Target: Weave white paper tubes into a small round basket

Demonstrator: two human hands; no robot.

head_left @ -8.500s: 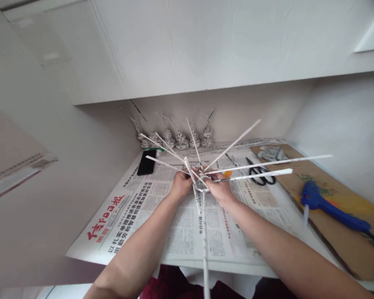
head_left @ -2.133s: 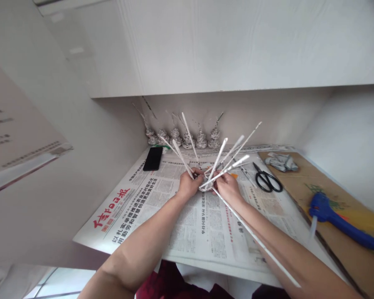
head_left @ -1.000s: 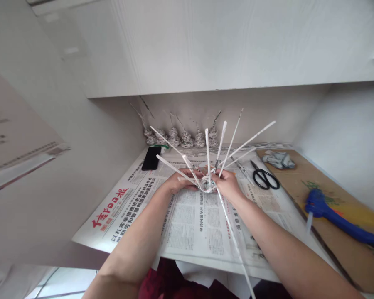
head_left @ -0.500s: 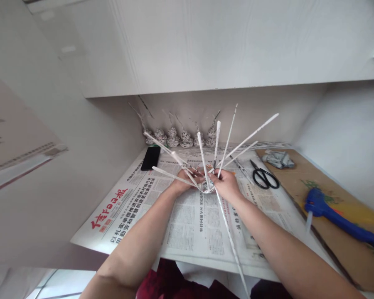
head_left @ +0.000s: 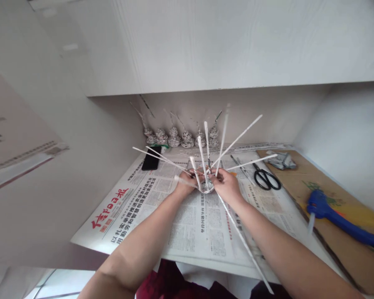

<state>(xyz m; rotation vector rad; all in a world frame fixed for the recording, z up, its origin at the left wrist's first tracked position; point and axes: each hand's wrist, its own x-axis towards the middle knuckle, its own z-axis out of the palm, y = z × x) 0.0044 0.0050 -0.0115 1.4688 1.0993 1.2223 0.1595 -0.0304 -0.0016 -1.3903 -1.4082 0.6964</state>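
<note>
Between my hands is a small round base woven from rolled newspaper (head_left: 207, 187), with several white paper sticks fanning up and outward from it. My left hand (head_left: 187, 179) grips its left side, fingers curled round the rim and partly hidden by sticks. On the right side my right hand (head_left: 226, 182) pinches the rim, thumb on top. One long paper stick (head_left: 243, 238) runs from beneath my right hand down past the table's front edge. The piece is held just over the newspaper sheet (head_left: 187, 224) covering the table.
Several woven paper gourds (head_left: 187, 139) stand in a row at the back wall. A black phone (head_left: 151, 158) lies back left. Thin paper sticks (head_left: 237, 149) lie behind. Right are black scissors (head_left: 267, 178), crumpled paper (head_left: 281, 160), and a blue glue gun (head_left: 343, 220) on cardboard (head_left: 339, 259).
The woven base has turned a little between my hands, and its upright sticks have shifted position. The long stick's lower end has swung to the right.
</note>
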